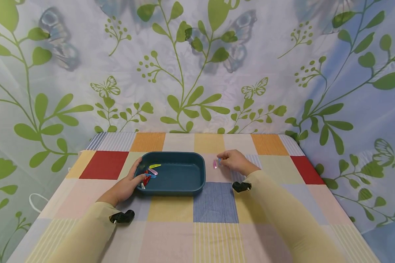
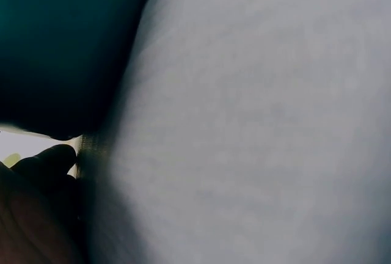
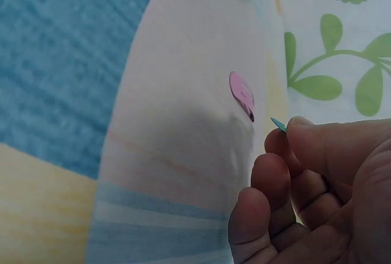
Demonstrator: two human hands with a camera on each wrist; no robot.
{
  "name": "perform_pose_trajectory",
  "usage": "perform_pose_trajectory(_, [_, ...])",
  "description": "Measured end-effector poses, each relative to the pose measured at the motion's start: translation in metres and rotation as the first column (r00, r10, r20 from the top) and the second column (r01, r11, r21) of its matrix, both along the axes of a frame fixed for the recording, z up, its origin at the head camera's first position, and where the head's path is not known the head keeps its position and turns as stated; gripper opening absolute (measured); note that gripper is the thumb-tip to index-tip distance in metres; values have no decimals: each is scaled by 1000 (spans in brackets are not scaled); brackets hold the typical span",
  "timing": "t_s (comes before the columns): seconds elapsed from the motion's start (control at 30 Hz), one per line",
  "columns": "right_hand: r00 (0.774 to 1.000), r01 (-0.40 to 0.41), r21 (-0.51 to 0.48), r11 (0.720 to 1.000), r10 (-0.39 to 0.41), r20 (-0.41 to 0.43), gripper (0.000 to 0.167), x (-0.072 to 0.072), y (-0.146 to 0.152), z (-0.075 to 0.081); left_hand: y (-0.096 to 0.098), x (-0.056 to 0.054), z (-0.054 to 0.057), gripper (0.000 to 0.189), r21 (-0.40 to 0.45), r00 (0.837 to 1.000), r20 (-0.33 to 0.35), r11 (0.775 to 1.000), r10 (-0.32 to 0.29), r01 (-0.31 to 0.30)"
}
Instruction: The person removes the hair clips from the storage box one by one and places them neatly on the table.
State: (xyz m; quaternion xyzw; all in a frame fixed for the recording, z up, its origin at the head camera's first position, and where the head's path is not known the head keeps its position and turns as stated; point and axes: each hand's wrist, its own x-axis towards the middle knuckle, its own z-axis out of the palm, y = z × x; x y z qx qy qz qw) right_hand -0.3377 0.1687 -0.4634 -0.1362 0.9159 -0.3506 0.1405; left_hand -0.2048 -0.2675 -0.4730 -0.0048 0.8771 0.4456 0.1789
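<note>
A dark teal tray (image 1: 174,190) stands on the table, and my left hand (image 1: 125,187) grips its left rim with the thumb over the edge. Hair clips lie at the tray's left end: a yellow one (image 1: 154,166), a pink one (image 1: 153,171), a blue one (image 1: 150,176) and some red (image 1: 147,179). To the right of the tray, my right hand (image 1: 236,161) pinches a small blue hair clip (image 3: 278,124) between thumb and index finger; most of it is hidden. Beside those fingertips a pink hair clip (image 3: 241,96) lies on the cloth.
A patchwork cloth (image 1: 171,233) covers the table. Behind it hangs a curtain (image 1: 197,73) printed with leaves and butterflies. A white cord (image 1: 36,202) loops at the table's left edge. The left wrist view shows mostly blurred cloth and the tray's side (image 2: 61,44).
</note>
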Motion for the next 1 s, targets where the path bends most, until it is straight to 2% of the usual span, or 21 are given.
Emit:
perform_pose_trajectory(0.2, [1000,-7,42,999,8,-22,36,-1,1,-4,0,0,0,77,4,1000,-13,1000,0,0])
perform_pose_trajectory(0.43, [999,-15,48,999,17,-34,36,-1,0,-7,0,-1,-1,78,3,1000,-11,1000,1,-1])
perform_pose_trajectory(0.63, [999,-19,37,999,20,-26,35,0,-3,-9,0,-2,-1,77,1,1000,-1,1000,11,-11])
perform_pose_trajectory(1.0, [1000,-16,78,997,17,-22,34,-1,-6,-12,0,-1,1,78,3,1000,-11,1000,5,-5])
